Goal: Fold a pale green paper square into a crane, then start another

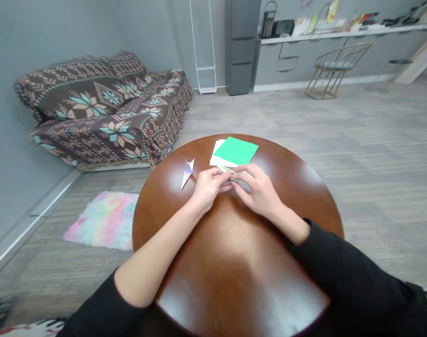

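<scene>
Over the round table, my left hand (209, 186) pinches a small piece of folded pale green paper (241, 182) between thumb and fingers. From the other side my right hand (257, 189) has its fingers closed on the same paper, and the two hands nearly touch. Much of the paper is hidden behind the fingers, so its exact shape cannot be made out. Just beyond the hands lies a stack of square paper sheets, a bright green sheet (236, 150) on top and white sheets (216, 158) below. Left of my left hand rests a folded white and purple paper figure (187, 173).
The round brown wooden table (234, 262) has a glossy surface. A sofa (108, 103) under a patterned cover stands beyond it to the left, near a fluffy pastel rug (104, 220). At the back are a grey fridge (242, 51), a kitchen counter (305, 61) and a metal-framed chair (334, 68).
</scene>
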`<move>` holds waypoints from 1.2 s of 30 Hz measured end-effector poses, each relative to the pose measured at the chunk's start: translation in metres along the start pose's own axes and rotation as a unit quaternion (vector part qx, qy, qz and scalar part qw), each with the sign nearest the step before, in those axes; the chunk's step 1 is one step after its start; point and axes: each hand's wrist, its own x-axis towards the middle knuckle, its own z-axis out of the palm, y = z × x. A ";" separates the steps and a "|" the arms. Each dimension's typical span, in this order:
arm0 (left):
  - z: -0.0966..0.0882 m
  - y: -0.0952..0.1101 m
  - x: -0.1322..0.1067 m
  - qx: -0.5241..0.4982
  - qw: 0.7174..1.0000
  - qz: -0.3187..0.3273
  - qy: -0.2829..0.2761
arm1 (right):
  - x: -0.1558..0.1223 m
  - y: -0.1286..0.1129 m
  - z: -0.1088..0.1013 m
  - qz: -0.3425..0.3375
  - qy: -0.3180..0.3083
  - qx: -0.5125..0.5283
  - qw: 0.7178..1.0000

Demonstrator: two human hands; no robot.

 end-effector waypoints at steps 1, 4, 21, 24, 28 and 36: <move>0.000 -0.001 0.000 -0.002 1.000 0.005 0.002 | 0.001 -0.001 0.000 -0.002 0.007 -0.007 1.000; 0.002 -0.003 0.001 0.011 1.000 0.025 0.010 | 0.002 -0.003 -0.001 0.032 0.050 -0.016 0.998; 0.007 0.004 -0.010 0.334 0.920 0.174 -0.105 | 0.008 -0.011 -0.009 0.195 0.039 0.128 0.972; 0.009 0.003 -0.010 0.296 0.934 0.162 -0.119 | 0.009 -0.011 -0.009 0.244 0.024 0.183 0.952; 0.009 0.001 -0.008 0.282 0.935 0.171 -0.134 | 0.009 -0.006 -0.006 0.313 0.026 0.273 0.909; 0.009 -0.001 -0.005 0.232 0.957 0.130 -0.112 | 0.016 -0.002 -0.007 0.413 0.053 0.381 0.826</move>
